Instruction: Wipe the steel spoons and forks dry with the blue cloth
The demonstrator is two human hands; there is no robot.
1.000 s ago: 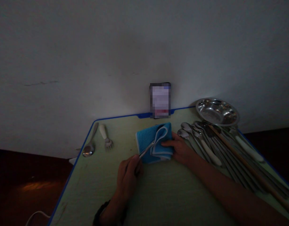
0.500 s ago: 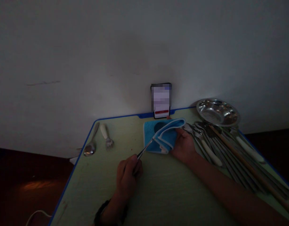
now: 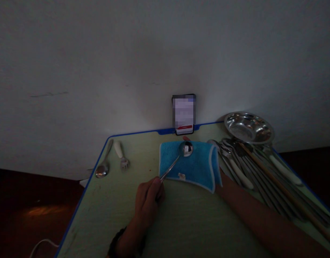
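My left hand (image 3: 150, 197) is closed round the handle of a metal spoon (image 3: 173, 165). The spoon's bowl rests on, or just over, a blue cloth (image 3: 197, 163) with a pale edge and a small white tag. Beneath that cloth is my right hand (image 3: 185, 138), bearing it from below; a fingertip shows past the far edge and the rest of the hand is covered. The cloth lies spread out, with its right side folded over near my wrist.
On the table's left lie another spoon (image 3: 102, 170) and a white-handled fork (image 3: 122, 157). A phone (image 3: 184, 114) leans on the wall. At right, a metal bowl (image 3: 248, 128) stands behind a pile of cutlery (image 3: 259, 175). The table has a blue rim (image 3: 132, 133).
The cloth was folded over the spoon's bowl; now it is opened out flat and the bowl shows on top. My right hand has gone under the cloth. My left hand has hardly moved.
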